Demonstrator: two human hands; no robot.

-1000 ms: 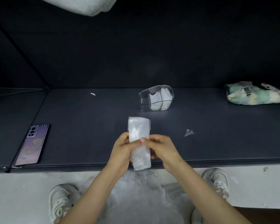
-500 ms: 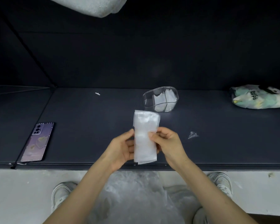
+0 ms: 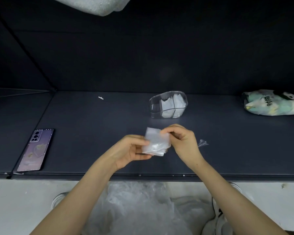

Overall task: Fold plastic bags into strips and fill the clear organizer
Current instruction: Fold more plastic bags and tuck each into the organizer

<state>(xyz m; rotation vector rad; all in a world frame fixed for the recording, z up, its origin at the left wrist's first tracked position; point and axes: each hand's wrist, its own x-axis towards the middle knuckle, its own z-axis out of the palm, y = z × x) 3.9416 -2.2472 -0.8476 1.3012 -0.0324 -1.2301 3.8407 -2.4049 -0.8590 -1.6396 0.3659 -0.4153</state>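
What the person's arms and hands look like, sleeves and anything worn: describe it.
The left hand and right hand are bare: no gloves, rings or watch show. The left forearm and right forearm are bare too, with no sleeve in view down to the frame's bottom edge.

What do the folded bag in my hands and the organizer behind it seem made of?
Folded translucent white bag: thin, soft plastic film, likely; it creases and shines. Clear curved organizer: rigid glossy plastic, probably; its contents show through the walls.
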